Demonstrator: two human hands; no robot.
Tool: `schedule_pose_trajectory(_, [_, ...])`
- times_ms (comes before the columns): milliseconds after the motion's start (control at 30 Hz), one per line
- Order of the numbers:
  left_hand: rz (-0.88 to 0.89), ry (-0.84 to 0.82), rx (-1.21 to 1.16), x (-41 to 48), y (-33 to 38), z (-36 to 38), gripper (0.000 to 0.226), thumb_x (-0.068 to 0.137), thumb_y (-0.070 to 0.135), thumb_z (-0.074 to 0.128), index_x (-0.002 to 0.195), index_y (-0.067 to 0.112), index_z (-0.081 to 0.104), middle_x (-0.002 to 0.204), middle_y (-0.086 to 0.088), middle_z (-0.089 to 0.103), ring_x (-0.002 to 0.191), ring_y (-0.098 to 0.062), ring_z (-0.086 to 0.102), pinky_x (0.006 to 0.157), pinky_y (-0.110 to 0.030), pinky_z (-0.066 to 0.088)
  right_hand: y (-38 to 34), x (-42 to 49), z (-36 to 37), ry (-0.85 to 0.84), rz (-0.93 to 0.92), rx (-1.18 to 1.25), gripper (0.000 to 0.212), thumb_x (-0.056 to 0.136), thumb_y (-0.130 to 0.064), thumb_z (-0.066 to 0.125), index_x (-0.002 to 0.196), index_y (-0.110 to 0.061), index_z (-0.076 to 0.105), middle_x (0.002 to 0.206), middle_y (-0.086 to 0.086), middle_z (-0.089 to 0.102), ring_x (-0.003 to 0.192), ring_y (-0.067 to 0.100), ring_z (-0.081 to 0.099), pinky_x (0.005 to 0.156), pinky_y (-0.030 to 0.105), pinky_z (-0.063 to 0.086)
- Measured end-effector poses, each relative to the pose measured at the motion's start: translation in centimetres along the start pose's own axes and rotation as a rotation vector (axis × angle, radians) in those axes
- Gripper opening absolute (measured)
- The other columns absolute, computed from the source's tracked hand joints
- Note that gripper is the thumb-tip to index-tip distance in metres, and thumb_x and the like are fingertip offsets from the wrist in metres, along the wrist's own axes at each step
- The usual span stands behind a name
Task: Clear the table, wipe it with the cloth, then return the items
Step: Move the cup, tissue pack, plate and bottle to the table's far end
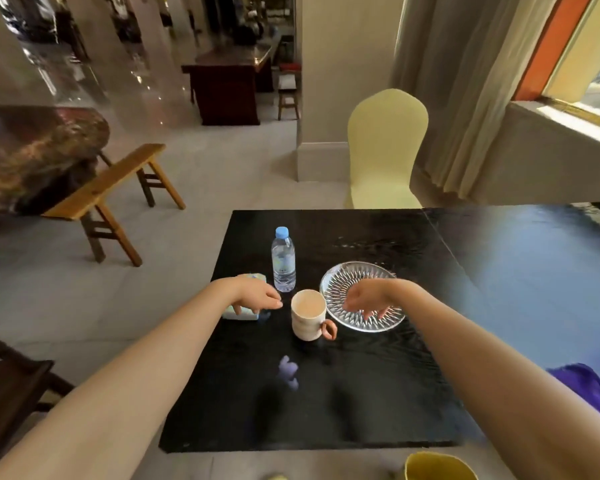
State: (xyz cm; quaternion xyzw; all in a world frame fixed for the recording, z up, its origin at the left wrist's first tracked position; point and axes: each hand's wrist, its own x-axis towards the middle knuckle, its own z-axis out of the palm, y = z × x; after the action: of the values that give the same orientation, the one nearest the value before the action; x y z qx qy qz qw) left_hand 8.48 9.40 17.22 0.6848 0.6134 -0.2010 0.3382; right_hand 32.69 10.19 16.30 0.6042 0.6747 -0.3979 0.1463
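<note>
Glossy black table (361, 393), cut-glass plate (340, 282), plastic bottle (283, 263)

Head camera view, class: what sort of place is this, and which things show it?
Probably a hotel or restaurant dining hall. A pale yellow fabric-covered banquet chair stands behind the glossy black square table, a polished stone floor runs to a dark wooden counter, and long beige curtains hang by the window.

The left hand (257, 296) hides most of the pale blue packet (243, 311); the purple cloth (589, 389) is cut off at right.
</note>
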Motion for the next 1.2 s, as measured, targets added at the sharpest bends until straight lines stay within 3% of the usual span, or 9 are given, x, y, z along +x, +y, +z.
schedule_pose_trajectory(167, [-0.025,0.034,0.01,5.4,-4.9,0.9,0.047,0.095,0.04,0.041,0.138,0.022,0.042,0.142,-0.008,0.041,0.112,-0.025,0.049,0.085,-0.033,0.047,-0.4,6.4,2.6,-0.004,0.037,-0.127,0.043,0.091,-0.039,0.052,0.111,-0.002,0.063,0.101,0.016,0.069,0.083,0.029,0.066,0.068,0.034,0.054])
schedule_pose_trajectory(300, [-0.094,0.133,-0.024,9.3,-8.2,2.3,0.054,0.093,0.037,0.045,0.142,0.017,0.037,0.147,-0.013,0.039,0.13,-0.031,0.041,0.102,-0.031,0.035,0.5,9.6,5.0,-0.004,0.097,-0.059,0.041,0.092,-0.04,0.049,0.101,-0.001,0.059,0.075,0.014,0.06,0.065,0.026,0.057,0.048,0.023,0.043])
schedule_pose_trajectory(400, [-0.166,0.231,-0.096,12.3,-10.5,3.2,0.045,0.09,0.031,0.047,0.131,0.013,0.045,0.136,-0.015,0.048,0.12,-0.034,0.048,0.091,-0.038,0.043,1.1,11.5,6.6,0.033,0.085,0.045,0.03,0.088,-0.028,0.053,0.092,-0.002,0.067,0.073,0.01,0.063,0.061,0.022,0.06,0.053,0.024,0.05])
schedule_pose_trajectory(500, [-0.201,0.3,-0.145,14.6,-11.4,3.8,0.036,0.09,0.027,0.045,0.12,0.009,0.048,0.127,-0.016,0.049,0.113,-0.035,0.048,0.078,-0.038,0.04,1.3,12.5,7.7,0.088,0.083,0.106,0.023,0.087,-0.027,0.053,0.074,-0.01,0.061,0.066,0.006,0.064,0.057,0.02,0.061,0.065,0.029,0.054])
schedule_pose_trajectory(600, [-0.226,0.345,-0.205,16.5,-11.4,4.5,0.042,0.091,0.035,0.047,0.124,0.008,0.046,0.131,-0.015,0.045,0.117,-0.035,0.044,0.084,-0.04,0.042,1.4,12.9,8.5,0.135,0.091,0.164,0.026,0.089,-0.029,0.054,0.07,-0.011,0.057,0.064,0.003,0.065,0.059,0.017,0.061,0.074,0.032,0.054])
schedule_pose_trajectory(700, [-0.257,0.383,-0.247,17.9,-11.3,5.1,0.048,0.089,0.041,0.054,0.122,0.008,0.048,0.133,-0.014,0.044,0.119,-0.034,0.043,0.088,-0.043,0.044,1.5,13.3,9.0,0.145,0.091,0.246,0.033,0.09,-0.032,0.055,0.077,-0.002,0.062,0.065,0.002,0.066,0.058,0.015,0.061,0.072,0.029,0.054])
schedule_pose_trajectory(833, [-0.313,0.438,-0.234,18.9,-11.5,5.3,0.038,0.089,0.032,0.057,0.119,0.008,0.051,0.129,-0.014,0.046,0.116,-0.033,0.045,0.089,-0.046,0.042,1.2,13.3,9.2,0.192,0.073,0.287,0.034,0.093,-0.03,0.053,0.084,0.001,0.066,0.067,0.004,0.066,0.062,0.015,0.06,0.074,0.03,0.053])
schedule_pose_trajectory(1067, [-0.297,0.506,-0.266,18.9,-12.1,5.0,0.019,0.091,0.017,0.047,0.104,0.006,0.055,0.114,-0.016,0.057,0.103,-0.034,0.054,0.08,-0.041,0.048,0.3,13.2,8.1,0.334,0.009,0.253,0.031,0.093,-0.028,0.053,0.064,-0.016,0.057,0.07,0.005,0.062,0.068,0.019,0.058,0.075,0.036,0.051])
schedule_pose_trajectory(1200, [-0.301,0.539,-0.375,18.0,-11.9,3.8,0.023,0.092,0.015,0.043,0.11,0.004,0.053,0.112,-0.018,0.059,0.101,-0.036,0.058,0.077,-0.04,0.048,-0.2,12.7,6.7,0.376,-0.017,0.269,0.031,0.093,-0.028,0.053,0.064,-0.016,0.058,0.069,0.005,0.064,0.068,0.021,0.061,0.073,0.038,0.052])
